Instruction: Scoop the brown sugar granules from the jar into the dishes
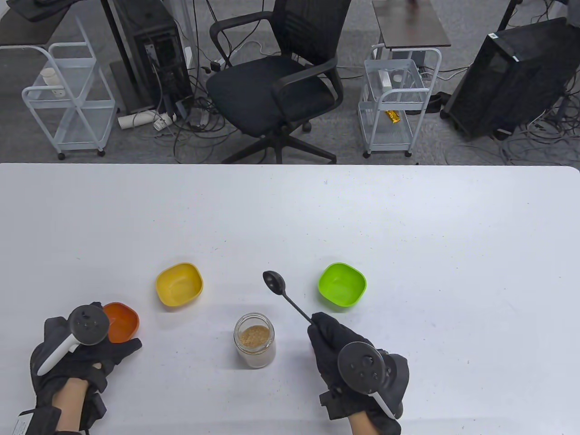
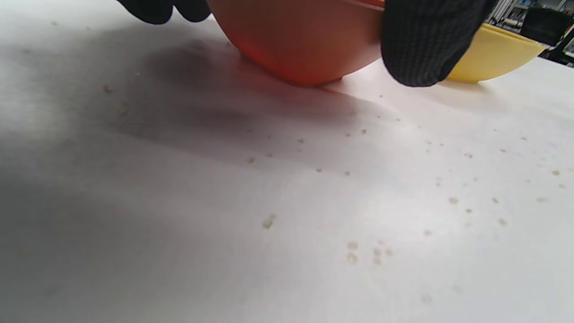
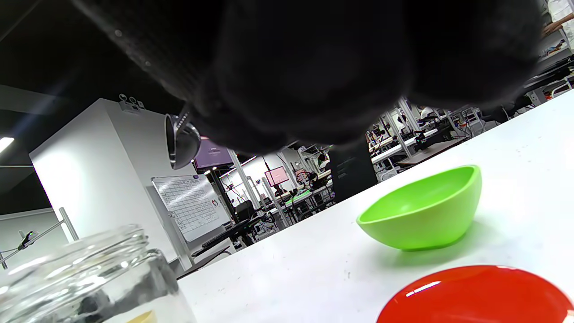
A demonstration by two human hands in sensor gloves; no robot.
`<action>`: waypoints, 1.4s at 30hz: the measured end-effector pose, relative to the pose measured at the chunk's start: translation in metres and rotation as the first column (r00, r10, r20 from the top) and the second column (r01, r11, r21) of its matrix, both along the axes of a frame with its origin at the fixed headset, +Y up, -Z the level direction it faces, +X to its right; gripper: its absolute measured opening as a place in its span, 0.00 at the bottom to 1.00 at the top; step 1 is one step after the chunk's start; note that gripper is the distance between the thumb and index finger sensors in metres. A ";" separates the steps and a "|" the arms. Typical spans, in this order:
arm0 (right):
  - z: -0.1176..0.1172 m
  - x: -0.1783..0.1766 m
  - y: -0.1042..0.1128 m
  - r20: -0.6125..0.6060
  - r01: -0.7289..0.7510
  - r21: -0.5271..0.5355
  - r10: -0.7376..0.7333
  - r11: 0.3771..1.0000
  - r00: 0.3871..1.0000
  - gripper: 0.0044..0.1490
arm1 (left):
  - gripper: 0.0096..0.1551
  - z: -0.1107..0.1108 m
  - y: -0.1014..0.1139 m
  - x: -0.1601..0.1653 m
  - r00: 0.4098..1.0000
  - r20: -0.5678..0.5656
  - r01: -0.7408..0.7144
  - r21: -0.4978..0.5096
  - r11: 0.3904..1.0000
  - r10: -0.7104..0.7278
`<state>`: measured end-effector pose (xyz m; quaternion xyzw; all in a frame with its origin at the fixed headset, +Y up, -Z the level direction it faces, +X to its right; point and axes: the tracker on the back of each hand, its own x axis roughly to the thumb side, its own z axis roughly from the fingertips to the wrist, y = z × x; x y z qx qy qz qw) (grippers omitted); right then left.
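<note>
Jar [image 1: 254,340]: I am seeing it sitting at nine o'clock of my right hand [image 1: 349,362], which is gripping the spoon [image 1: 285,294], shaft running toward eleven; left hand [image 1: 79,358] is holding the orange dish [image 1: 121,321], farther off.

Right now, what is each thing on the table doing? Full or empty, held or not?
jar: upright, open, partly filled with brown sugar.
spoon: held by the right hand, bowl looks empty.
orange dish: gripped by the left hand, looks empty.
yellow dish: upright, empty.
green dish: upright, empty.
red lid: flat on the table by the right hand.
</note>
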<state>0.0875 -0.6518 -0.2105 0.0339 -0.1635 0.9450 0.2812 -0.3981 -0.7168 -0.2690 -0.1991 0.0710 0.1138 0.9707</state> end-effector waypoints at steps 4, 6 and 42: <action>0.000 0.001 -0.001 0.002 0.003 -0.003 -0.003 1.000 1.000 0.23 | 0.73 0.002 0.006 0.002 0.999 0.020 -0.027 0.035 0.999 0.027; -0.001 0.001 -0.001 0.002 0.003 -0.004 -0.003 1.000 1.000 0.24 | 0.72 0.004 0.010 0.004 0.999 0.031 -0.035 0.049 0.998 0.034; -0.001 0.000 -0.003 -0.002 0.001 -0.013 -0.001 1.000 1.000 0.22 | 0.71 0.030 0.034 0.111 0.925 0.342 -0.254 0.230 0.939 0.166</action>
